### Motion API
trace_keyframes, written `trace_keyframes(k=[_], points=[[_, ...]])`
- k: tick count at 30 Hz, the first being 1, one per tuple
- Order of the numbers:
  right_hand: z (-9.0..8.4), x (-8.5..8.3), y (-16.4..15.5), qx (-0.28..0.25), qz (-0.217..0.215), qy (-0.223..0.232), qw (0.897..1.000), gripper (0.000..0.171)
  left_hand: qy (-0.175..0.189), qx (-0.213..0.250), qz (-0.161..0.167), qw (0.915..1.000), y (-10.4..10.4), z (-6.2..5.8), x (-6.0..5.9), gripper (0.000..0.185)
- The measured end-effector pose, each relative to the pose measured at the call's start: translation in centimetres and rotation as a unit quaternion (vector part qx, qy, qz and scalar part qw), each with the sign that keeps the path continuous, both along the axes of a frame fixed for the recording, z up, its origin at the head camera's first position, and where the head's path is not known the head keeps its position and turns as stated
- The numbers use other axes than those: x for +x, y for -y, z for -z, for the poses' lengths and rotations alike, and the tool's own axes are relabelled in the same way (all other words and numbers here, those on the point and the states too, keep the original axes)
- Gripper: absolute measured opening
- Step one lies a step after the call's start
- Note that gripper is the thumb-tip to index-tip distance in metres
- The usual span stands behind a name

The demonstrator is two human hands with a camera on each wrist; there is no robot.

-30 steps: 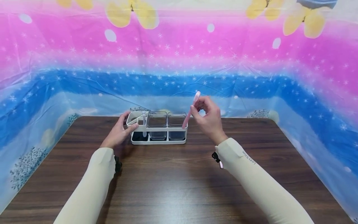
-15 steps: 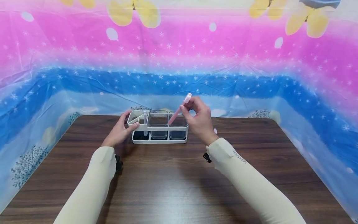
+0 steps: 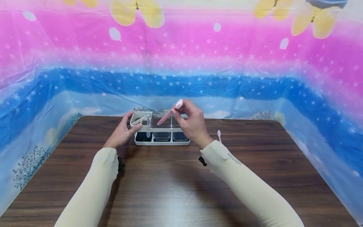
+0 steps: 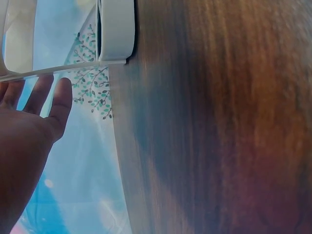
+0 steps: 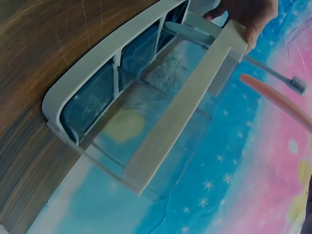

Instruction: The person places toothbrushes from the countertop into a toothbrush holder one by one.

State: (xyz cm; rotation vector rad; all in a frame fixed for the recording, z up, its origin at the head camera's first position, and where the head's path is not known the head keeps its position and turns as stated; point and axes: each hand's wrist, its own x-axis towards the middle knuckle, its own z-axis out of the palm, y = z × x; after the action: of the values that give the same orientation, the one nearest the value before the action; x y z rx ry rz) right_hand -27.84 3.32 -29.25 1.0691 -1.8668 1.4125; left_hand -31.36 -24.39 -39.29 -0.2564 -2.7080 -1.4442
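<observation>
A white toothbrush holder (image 3: pixel 178 142) with two clear cups stands toward the back of the table. My left hand (image 3: pixel 120 134) grips its left end, thumb over the front rim and fingers behind, and the left wrist view shows those fingers (image 4: pixel 61 105) against the end. In one narrow slot stands a clear-handled toothbrush (image 3: pixel 148 121), its bristles visible in the right wrist view. Above the cups, my right hand (image 3: pixel 193 121) pinches a pink toothbrush (image 3: pixel 165 117) near its head, the handle slanting down to the left over the middle cup (image 3: pixel 162 135).
Another pink toothbrush (image 3: pixel 219 135) lies on the wooden table (image 3: pixel 158 186) right of the holder, partly hidden by the right sleeve. A patterned cloth (image 3: pixel 181 56) hangs behind the table and along its sides.
My right hand has moved left with the pink toothbrush, from the holder's right end to over the middle cup, tilting it flatter. The toothbrush on the table has come into view. My left hand stays put.
</observation>
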Motion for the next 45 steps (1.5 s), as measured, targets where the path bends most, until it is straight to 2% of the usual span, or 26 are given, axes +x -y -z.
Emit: trace_keyframes(k=[3,11,20,26,33,45], points=[[0.2,-0.1,0.5,0.007,-0.001,0.003,1.0,0.012,0.003,0.002,0.0,1.0,0.0,-0.1,0.0,0.086],[2.5,-2.3,1.9,0.008,-0.018,0.009,1.0,0.009,0.003,0.002,0.002,1.0,0.0,-0.1,0.0,0.086],[2.7,-2.3,2.6,0.02,-0.016,-0.003,1.0,0.008,0.005,-0.002,-0.001,1.0,0.0,-0.1,0.1,0.085],[2.8,-2.3,2.9,0.026,-0.019,0.017,0.999,0.008,0.004,-0.01,-0.004,0.9999,0.0,-0.2,0.1,0.085],[3.2,-2.6,3.4,0.036,0.004,0.023,0.999,0.008,0.003,-0.012,-0.007,0.9999,0.0,-0.1,0.1,0.085],[3.7,-3.0,4.5,0.078,0.024,0.066,0.994,0.008,-0.006,-0.003,-0.006,1.0,0.0,0.3,-0.1,0.082]])
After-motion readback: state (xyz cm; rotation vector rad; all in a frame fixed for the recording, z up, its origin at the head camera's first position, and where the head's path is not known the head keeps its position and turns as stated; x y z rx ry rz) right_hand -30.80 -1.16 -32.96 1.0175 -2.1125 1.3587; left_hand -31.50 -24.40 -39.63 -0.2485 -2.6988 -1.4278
